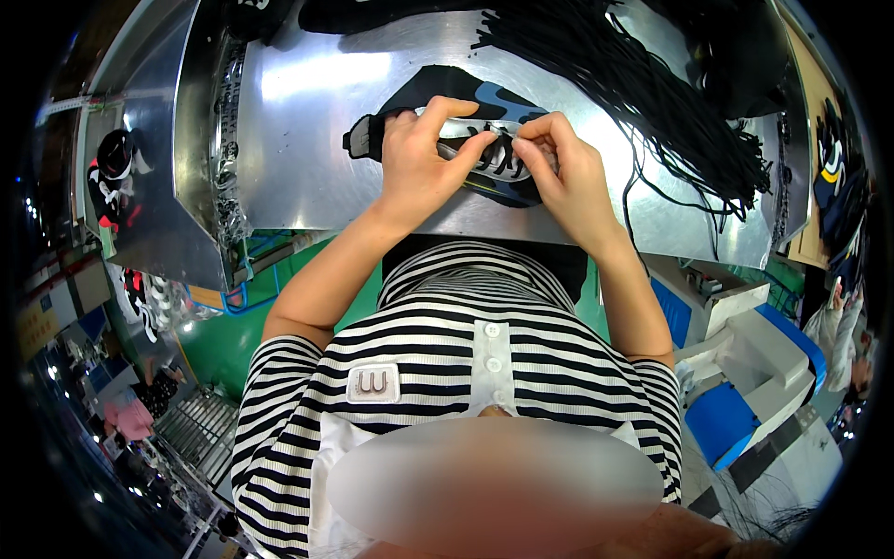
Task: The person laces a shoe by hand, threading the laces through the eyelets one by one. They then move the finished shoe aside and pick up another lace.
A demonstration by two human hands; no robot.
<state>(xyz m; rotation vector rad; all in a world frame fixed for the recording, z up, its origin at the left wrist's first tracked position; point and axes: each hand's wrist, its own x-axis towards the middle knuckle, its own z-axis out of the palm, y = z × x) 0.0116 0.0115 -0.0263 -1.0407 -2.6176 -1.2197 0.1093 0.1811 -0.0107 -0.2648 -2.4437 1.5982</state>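
Note:
A black shoe upper (pixel 442 86) with a blue curved stripe lies on its side on the metal worktop. Its black shoelace (pixel 503 166) crosses the pale, silvery throat between the eyelet rows. My left hand (pixel 417 160) grips the upper near its heel end, with the fingers partly hidden in the opening and the thumb resting at the lacing. At the toe-side end of the lacing, my right hand (pixel 568 172) is closed in a pinch at the lace, thumb against forefinger. The exact bit of lace between those fingertips is too small to see clearly.
A thick bundle of loose black laces (pixel 643 88) spreads over the right of the metal worktop (pixel 298 172), some strands hanging off its front edge. More black pieces lie along the back. A blue and white plastic unit (pixel 745 363) stands below right.

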